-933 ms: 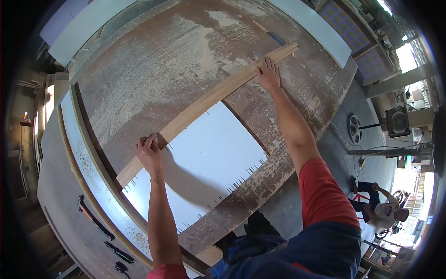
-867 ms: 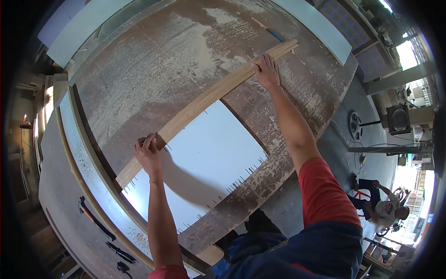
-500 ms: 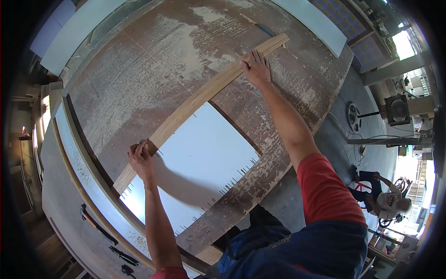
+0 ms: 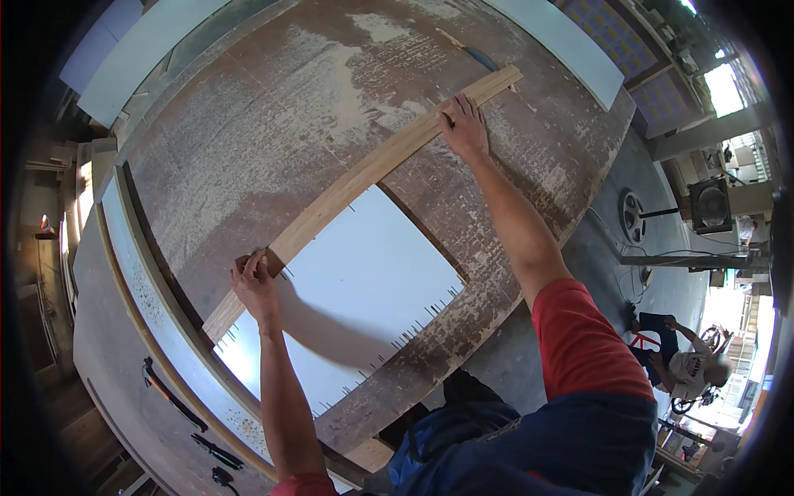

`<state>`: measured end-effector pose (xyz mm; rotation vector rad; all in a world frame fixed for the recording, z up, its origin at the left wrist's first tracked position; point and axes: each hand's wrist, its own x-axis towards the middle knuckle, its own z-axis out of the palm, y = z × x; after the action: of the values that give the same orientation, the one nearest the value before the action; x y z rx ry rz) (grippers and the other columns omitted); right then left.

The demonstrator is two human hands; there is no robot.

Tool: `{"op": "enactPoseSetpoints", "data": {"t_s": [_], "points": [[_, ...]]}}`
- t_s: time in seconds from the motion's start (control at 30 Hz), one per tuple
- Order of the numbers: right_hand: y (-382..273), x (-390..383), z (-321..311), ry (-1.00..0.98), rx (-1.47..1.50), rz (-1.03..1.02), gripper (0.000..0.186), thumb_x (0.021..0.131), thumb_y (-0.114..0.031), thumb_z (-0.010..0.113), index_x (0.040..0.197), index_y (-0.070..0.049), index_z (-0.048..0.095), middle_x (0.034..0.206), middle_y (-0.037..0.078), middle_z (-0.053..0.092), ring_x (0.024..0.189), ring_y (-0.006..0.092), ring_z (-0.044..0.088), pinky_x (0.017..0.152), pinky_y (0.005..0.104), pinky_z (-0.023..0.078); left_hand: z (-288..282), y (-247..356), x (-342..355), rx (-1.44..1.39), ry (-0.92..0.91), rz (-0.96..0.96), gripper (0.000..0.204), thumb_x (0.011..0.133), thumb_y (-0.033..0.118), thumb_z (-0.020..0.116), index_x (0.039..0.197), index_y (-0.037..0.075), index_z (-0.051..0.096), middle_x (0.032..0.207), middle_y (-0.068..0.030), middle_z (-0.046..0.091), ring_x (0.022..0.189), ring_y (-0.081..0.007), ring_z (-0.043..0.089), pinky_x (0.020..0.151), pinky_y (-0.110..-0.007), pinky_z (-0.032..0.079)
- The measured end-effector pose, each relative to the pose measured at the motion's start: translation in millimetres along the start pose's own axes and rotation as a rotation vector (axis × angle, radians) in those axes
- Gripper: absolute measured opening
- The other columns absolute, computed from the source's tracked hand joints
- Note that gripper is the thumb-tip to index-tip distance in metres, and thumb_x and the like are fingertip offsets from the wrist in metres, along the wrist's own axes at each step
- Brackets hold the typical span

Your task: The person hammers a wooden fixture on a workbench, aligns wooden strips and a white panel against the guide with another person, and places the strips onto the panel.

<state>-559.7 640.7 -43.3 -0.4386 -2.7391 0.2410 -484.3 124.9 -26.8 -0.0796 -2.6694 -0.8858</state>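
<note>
A long, narrow wooden strip [image 4: 376, 168] lies diagonally over the worn brown tabletop, along the far edge of a white panel [image 4: 356, 273]. Short dark lines run along the panel's near and far edges; whether they are marks or nails I cannot tell. Toward the strip's lower left end, my left hand [image 4: 257, 289] is closed on it, fingers over the far edge. My right hand [image 4: 466, 132] grips the strip near its upper right end, fingers across the wood and thumb at the side. The undersides of both grips are hidden.
A raised white-faced board [image 4: 141, 273] borders the table's left. Beyond it lie an orange-and-black hand tool [image 4: 169, 395] and black pliers [image 4: 217, 452]. A dark-handled tool [image 4: 480, 58] sits near the strip's far end. Sawdust covers the tabletop [image 4: 248, 124]. Another person [image 4: 691, 368] is at right.
The whole view has shifted slightly. Both hands keep their hold on the strip, which stays in the same place against the panel.
</note>
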Motion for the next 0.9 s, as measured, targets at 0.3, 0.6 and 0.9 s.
{"op": "enactPoseSetpoints", "data": {"t_s": [0.3, 0.6, 0.9], "points": [[-4, -6, -3, 0.113, 0.054, -0.024, 0.064, 0.098, -0.047, 0.051, 0.145, -0.005, 0.044, 0.153, 0.017, 0.038, 0.145, 0.0364, 0.030, 0.118, 0.0498, 0.026, 1, -5, 0, 0.019, 0.014, 0.014, 0.013, 0.086, 0.011, 0.070, 0.097, 0.013, 0.078, 0.093, -0.0084, 0.066, 0.089, -0.0293, 0.059, 0.081, -0.043, 0.047], [-148, -248, -119, -0.282, 0.515, -0.483, 0.054, 0.085, -0.026, 0.073, 0.134, -0.013, 0.056, 0.156, 0.013, 0.037, 0.146, 0.0418, 0.028, 0.115, 0.0562, 0.029, 10, -11, 0, -0.119, 0.009, -0.135, 0.016, 0.081, 0.008, 0.067, 0.093, 0.011, 0.078, 0.093, -0.0134, 0.066, 0.089, -0.0331, 0.061, 0.083, -0.045, 0.047], [-220, -371, -127, -0.412, 0.317, -0.755, 0.068, 0.072, -0.053, 0.075, 0.133, -0.029, 0.061, 0.153, 0.005, 0.043, 0.145, 0.0380, 0.028, 0.109, 0.0657, 0.025, -7, -11, -6, 0.021, 0.115, -0.063, 0.012, 0.083, 0.015, 0.069, 0.090, 0.019, 0.079, 0.096, -0.0067, 0.064, 0.098, -0.0297, 0.058, 0.087, -0.044, 0.045]]}}
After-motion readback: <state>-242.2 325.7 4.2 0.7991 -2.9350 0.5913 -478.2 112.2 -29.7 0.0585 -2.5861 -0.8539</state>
